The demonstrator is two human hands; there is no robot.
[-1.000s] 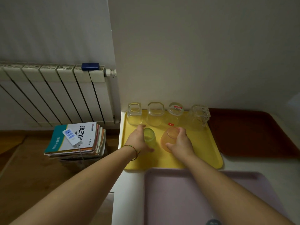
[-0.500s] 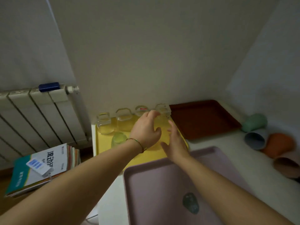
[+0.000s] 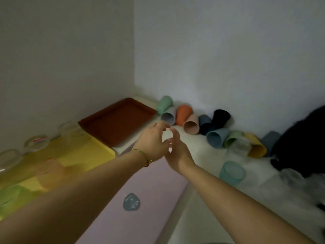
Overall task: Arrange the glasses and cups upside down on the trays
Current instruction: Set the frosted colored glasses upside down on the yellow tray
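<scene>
- On your far left the yellow tray [image 3: 98, 152] carries the glasses, blurred; a green glass [image 3: 10, 196] at the near corner, an orange glass [image 3: 51, 173] just beyond it, and clear glasses [image 3: 36, 143] in a row along the wall edge.
- The pink tray [image 3: 140, 191] lies under your forearms; the brown tray [image 3: 117, 120] sits behind it, bare.
- Your left hand [image 3: 153, 143] hovers above the counter, fingers loosely curled and parted, gripping nothing; a thin bracelet [image 3: 142, 155] circles its wrist.
- Your right hand [image 3: 175, 152] is just beside it, nearly touching, fingers apart and empty.
- Beyond the hands, coloured cups [image 3: 190, 124] lie on their sides along the right wall: mint, grey, orange, pink, dark blue, black, blue, green, yellow.
- A pale teal glass [image 3: 232, 171] stands nearer you on the counter; whether it is upright or inverted you cannot tell.
</scene>
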